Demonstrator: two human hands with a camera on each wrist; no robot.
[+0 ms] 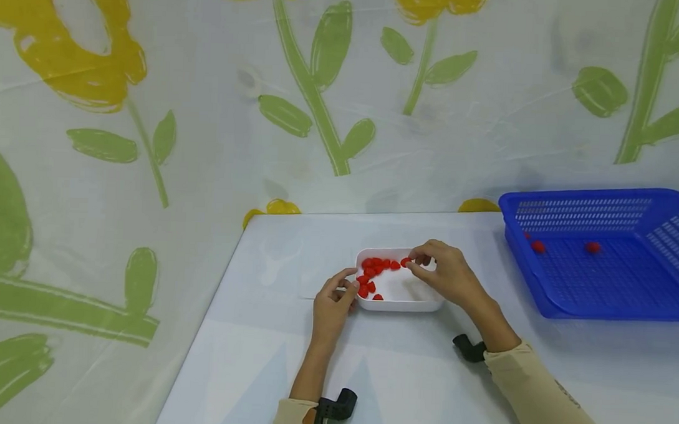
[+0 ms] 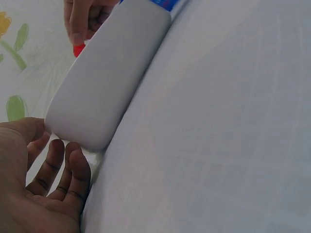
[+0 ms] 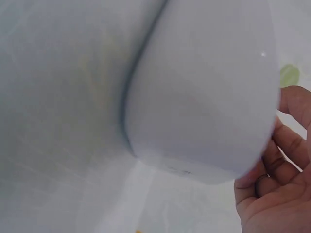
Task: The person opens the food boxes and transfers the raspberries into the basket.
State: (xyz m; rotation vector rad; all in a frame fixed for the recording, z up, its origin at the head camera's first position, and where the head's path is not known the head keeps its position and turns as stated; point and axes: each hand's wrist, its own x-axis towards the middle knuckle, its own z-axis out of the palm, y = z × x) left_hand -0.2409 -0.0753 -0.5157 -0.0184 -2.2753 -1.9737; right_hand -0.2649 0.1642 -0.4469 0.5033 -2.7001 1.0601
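Observation:
A shallow white tray (image 1: 398, 305) stands on the table, with several small red berry-like pieces (image 1: 374, 266) inside, mostly along its left and back sides. At the tray's left end, my left hand (image 1: 333, 302) holds the rim; in the left wrist view its thumb side meets the corner while curled fingers (image 2: 77, 170) lie against the end wall. Over the tray's back right part, my right hand (image 1: 446, 272) pinches one red berry-like piece (image 1: 406, 262) between thumb and index finger. That piece (image 2: 78, 50) also shows at the rim in the left wrist view; in the right wrist view the tray wall (image 3: 204, 97) hides it.
To the right stands a blue plastic basket (image 1: 589, 289) with a few red pieces (image 1: 593, 247) in it. A white-covered table (image 1: 256, 359) lies under everything. Behind it hangs a flower-patterned cloth (image 1: 208, 107).

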